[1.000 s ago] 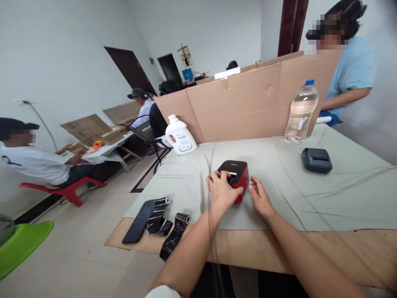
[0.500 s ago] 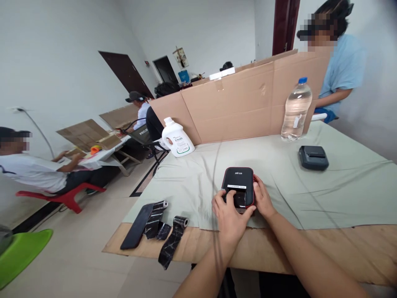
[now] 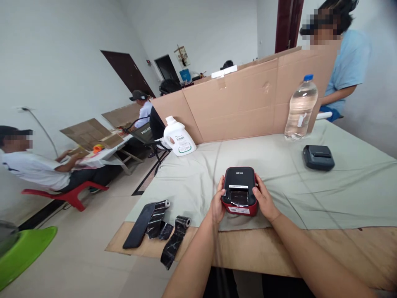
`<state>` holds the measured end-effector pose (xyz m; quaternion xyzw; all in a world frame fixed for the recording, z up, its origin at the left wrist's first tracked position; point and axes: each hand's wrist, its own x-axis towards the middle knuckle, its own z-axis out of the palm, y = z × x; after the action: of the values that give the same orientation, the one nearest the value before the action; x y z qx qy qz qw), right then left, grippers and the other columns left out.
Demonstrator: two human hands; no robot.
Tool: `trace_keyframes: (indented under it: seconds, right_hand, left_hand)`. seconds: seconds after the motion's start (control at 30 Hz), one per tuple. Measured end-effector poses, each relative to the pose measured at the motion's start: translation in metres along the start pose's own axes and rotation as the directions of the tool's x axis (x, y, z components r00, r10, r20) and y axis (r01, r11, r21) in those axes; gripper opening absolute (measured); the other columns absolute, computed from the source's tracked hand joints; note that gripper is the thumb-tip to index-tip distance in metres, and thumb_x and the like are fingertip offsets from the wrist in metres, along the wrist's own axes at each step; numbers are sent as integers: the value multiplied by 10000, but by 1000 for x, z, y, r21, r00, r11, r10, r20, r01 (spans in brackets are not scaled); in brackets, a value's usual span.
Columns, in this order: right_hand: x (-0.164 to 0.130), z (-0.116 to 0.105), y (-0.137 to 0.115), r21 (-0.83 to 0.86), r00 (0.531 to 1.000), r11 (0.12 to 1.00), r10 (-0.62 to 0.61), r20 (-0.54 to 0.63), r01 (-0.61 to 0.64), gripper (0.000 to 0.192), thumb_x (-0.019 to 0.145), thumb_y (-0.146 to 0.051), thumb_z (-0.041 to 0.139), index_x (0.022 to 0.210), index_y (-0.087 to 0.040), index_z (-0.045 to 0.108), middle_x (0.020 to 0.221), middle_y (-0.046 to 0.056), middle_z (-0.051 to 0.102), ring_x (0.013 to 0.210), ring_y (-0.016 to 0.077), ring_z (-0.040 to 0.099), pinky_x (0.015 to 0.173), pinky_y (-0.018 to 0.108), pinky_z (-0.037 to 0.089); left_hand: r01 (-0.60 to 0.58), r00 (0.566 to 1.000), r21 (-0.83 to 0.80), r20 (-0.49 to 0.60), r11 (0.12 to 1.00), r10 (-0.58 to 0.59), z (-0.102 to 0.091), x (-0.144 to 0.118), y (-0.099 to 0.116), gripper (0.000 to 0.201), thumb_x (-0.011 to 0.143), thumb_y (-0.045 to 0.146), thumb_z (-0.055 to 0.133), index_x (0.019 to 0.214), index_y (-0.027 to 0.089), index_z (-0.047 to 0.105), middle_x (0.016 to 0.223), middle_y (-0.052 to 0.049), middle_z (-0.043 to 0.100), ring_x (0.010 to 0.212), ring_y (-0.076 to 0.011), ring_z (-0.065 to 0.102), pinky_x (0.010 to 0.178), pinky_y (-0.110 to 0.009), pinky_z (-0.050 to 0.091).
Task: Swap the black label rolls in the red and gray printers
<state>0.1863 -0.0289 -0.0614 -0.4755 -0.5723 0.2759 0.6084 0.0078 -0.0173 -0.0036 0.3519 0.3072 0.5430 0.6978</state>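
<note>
A small red printer with a black top (image 3: 239,187) sits on the pale green cloth (image 3: 341,190) near the table's front edge. A strip of dark marbled tape shows at its front slot. My left hand (image 3: 217,203) grips its left side and my right hand (image 3: 263,201) grips its right side. Both thumbs rest on the black top.
Left of the printer lie a dark phone (image 3: 139,225) and two dark marbled tape rolls (image 3: 173,240). A second black printer (image 3: 318,157), a water bottle (image 3: 300,108), a white jug (image 3: 179,137) and a cardboard screen (image 3: 248,99) stand further back. Other people sit at left and stand at right.
The printer has been drawn toward me and turned so its slot faces me. My left hand moved from its top to its left side; both hands now clasp it.
</note>
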Motion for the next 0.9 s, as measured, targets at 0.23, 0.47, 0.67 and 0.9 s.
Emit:
trace_keyframes:
  seconds: [0.23,0.47,0.67,0.9]
  right_hand:
    - [-8,2,-58,-318,860,804,-503,86,502,454,777,-512,628,1133,-231,638,1587,61,199,1401,398,259,1110,600,267]
    - [-11,5,-67,-438,817,716,-570,85,544,154,749,-329,680,848,-214,703,1572,16,249,1366,398,311,1069,576,334]
    - [-13,6,-67,-463,814,702,-575,82,542,162,743,-332,689,859,-219,697,1570,19,253,1361,396,318,1062,578,345]
    - [-11,4,-59,-388,816,739,-574,63,550,344,843,-444,543,1094,-218,613,1527,100,320,1368,378,318,1064,602,328]
  left_hand:
    - [8,999,-3,-44,1000,-8,-2,2,6,718,635,143,594,1323,272,437,1403,-36,492,1285,-244,467,1013,-346,398]
    - [7,997,-8,-80,1000,-7,1,6,12,806,557,73,558,1316,302,414,1248,-30,545,1162,-210,525,876,-290,455]
    - [-3,992,-7,-125,1000,2,4,5,14,867,534,40,553,1338,322,389,1167,-25,560,999,-170,576,745,-239,460]
    - [5,996,38,-88,999,-2,5,4,14,809,547,78,567,1312,289,413,1151,-33,567,924,-163,595,740,-258,457]
